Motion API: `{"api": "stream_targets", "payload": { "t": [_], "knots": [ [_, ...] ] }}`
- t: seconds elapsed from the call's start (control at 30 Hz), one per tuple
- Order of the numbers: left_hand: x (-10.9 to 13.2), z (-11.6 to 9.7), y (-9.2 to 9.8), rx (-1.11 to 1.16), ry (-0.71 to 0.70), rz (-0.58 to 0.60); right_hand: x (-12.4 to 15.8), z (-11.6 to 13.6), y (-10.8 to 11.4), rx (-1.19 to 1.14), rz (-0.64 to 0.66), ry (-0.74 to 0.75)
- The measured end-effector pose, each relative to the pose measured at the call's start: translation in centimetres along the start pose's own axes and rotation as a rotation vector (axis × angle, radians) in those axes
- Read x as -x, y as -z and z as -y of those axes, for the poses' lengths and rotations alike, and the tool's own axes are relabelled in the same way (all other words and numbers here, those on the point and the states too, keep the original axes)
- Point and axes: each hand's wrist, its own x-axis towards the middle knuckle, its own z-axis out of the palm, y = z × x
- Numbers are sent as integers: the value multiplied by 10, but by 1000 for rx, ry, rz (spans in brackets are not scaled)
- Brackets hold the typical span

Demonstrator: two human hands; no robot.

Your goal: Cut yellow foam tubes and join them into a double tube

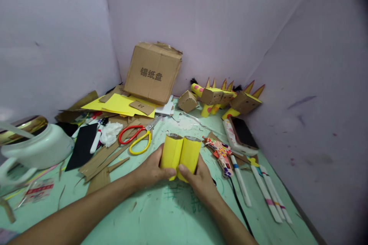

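Two yellow paper-covered tubes stand side by side, pressed against each other, on the green table. My left hand (151,169) is wrapped round the left yellow tube (171,154), thumb across its lower front. My right hand (200,179) grips the right yellow tube (189,155) the same way, thumb on its base. Both tubes are upright with open tops showing.
Red-and-yellow scissors (137,138) lie just beyond my left hand, among cardboard strips (100,159). A patterned glue gun (221,152) and white glue sticks (268,193) lie to the right. A cardboard box (152,72), yellow paper (115,104), cardboard animal figures (227,97), a phone (243,132) and a white jar (37,143) are behind.
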Motion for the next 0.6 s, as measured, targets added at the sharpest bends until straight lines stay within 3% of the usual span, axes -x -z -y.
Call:
{"api": "stream_targets", "payload": {
  "t": [0.13, 0.27, 0.47, 0.6],
  "knots": [
    [2, -1, -5, 243, 102, 30, 2, 11, -3, -256, 97, -131],
    [4, 0, -10, 382, 171, -25, 1, 10, -5, -390, 146, -167],
    [5, 1, -11, 329, 133, -35, 1, 4, -3, -313, 138, -118],
    [5, -1, -12, 169, 11, -75, 0, 1, -3, -224, 90, -76]
  ]
}}
